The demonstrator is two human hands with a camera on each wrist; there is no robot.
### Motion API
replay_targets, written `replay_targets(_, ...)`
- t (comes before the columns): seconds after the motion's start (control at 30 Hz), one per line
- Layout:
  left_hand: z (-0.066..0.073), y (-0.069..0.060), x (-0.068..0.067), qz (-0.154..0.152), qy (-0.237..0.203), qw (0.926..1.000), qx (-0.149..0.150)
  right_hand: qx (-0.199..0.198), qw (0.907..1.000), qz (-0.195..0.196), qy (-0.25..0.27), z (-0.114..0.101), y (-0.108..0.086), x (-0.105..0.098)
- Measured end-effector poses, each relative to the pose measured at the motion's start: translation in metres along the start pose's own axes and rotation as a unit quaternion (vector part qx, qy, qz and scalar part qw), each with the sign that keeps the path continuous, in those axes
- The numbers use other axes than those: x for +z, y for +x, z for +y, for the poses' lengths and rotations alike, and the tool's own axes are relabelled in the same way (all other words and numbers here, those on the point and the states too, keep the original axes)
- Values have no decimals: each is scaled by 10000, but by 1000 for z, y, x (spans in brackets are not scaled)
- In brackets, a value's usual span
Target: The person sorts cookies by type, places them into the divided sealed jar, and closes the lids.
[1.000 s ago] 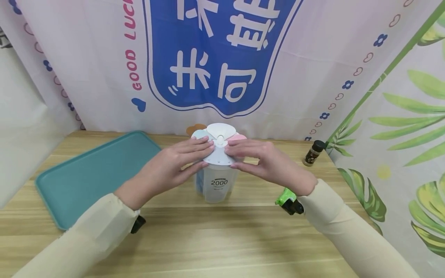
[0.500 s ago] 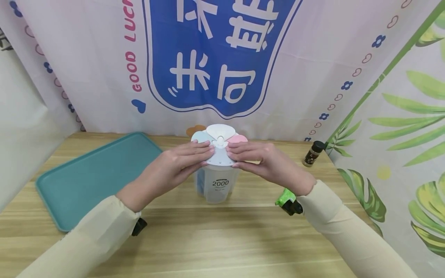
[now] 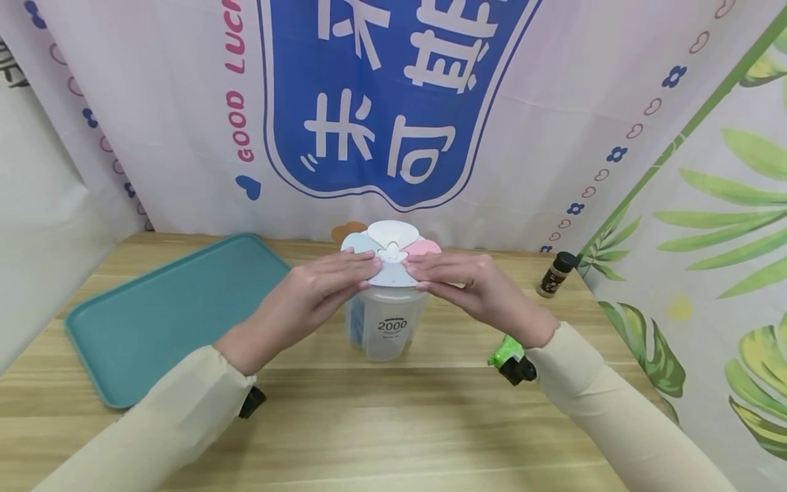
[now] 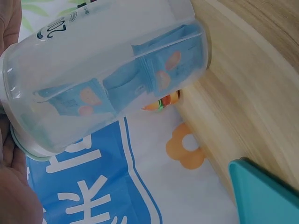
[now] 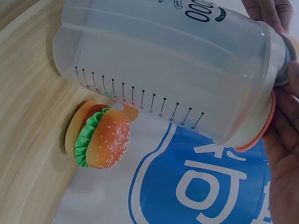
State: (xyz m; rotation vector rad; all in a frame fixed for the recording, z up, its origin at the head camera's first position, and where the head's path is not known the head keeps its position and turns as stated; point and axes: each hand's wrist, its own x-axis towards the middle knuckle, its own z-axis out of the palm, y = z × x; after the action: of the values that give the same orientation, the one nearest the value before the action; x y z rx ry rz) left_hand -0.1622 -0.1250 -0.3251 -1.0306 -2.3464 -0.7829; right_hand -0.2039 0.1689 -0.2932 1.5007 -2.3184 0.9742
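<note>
A clear plastic storage canister [image 3: 391, 324] marked 2000 stands upright on the table. Its lid [image 3: 393, 232] has petal-shaped flaps in white, pale blue and pink around a central knob. On the lid's left front, the left hand [image 3: 320, 280] rests with fingers fairly straight. Opposite it, the right hand [image 3: 464, 277] presses the right front the same way. Both thumbs lie by the front rim. Several blue packets [image 4: 161, 65] sit inside the canister, clearest in the left wrist view. The fingers' undersides are partly hidden.
A teal tray [image 3: 178, 307] lies at the left. At the back right stands a black-capped seasoning bottle [image 3: 556, 273]. A toy hamburger [image 5: 98, 135] sits behind the canister, seen in the right wrist view. A printed cloth [image 3: 184, 137] hangs behind the table.
The lid's front white flap has dropped slightly, so more of the canister's upper wall shows beneath it. Both hands stay on the lid, nearly in place.
</note>
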Motion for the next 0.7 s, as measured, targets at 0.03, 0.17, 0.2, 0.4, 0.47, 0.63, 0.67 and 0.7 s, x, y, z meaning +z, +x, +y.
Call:
replay_targets(0.03, 0, 1, 0, 18, 7, 10000, -25, 27, 10000, 19, 47, 0, 1, 0)
replay_targets(0.17, 1, 3, 0, 60, 0, 9999, -127, 221, 9996, 35, 161, -1, 3, -1)
replay_targets(0.2, 1, 3, 0, 52, -1, 9999, -153, 301, 9994, 34, 187, -2, 4, -1)
replay_targets(0.4, 1, 2, 1, -86, -12, 9996, -252, 665, 9971, 21, 362, -3, 7, -2)
replay_targets(0.47, 1, 2, 1, -107, -12, 9996, -278, 693, 9967, 38, 412, -3, 8, -3)
replay_targets(0.63, 2, 2, 2, -106, 89, 9991, -405, 732, 9964, 182, 389, -2, 10, -3)
replay_targets(0.67, 2, 2, 2, -94, 122, 9989, -432, 748, 9963, 223, 357, -2, 11, -3)
replay_targets(0.7, 2, 2, 2, -79, 143, 9988, -456, 767, 9962, 259, 321, -2, 11, -3)
